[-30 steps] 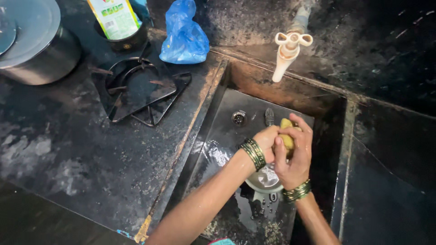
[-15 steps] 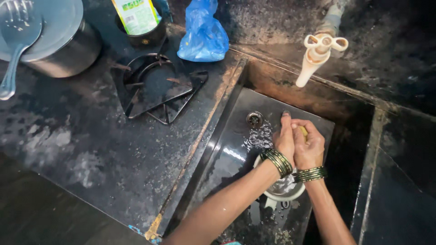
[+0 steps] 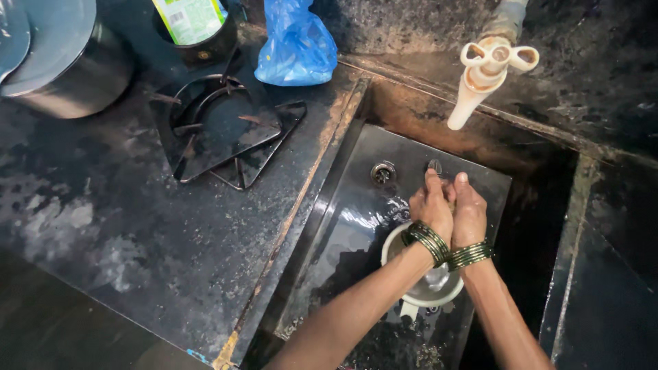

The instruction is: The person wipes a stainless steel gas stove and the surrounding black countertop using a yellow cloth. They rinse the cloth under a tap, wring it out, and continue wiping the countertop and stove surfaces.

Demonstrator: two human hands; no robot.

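My left hand [image 3: 430,205] and my right hand [image 3: 470,214] are pressed palm to palm over the dark sink [image 3: 343,226], fingers pointing away from me. Both wrists wear green bangles. A small yellow object sits squeezed between the palms and is almost fully hidden. Under my wrists a white bowl [image 3: 411,296] stands in the sink with water in it. A cream plastic tap [image 3: 480,82] juts out above and behind my hands; no stream shows from it. The sink drain [image 3: 382,173] lies just left of my fingertips.
On the black stone counter [image 3: 123,247] to the left lies a black burner grate [image 3: 219,133]. Behind it are a blue plastic bag [image 3: 295,48], a green-labelled bottle [image 3: 192,17] in a dark holder and a lidded steel pot [image 3: 68,75].
The hands have closed flat together and slid slightly toward the tap. The yellow object, plainly seen a second ago, is now covered by the palms. The view has shifted left.
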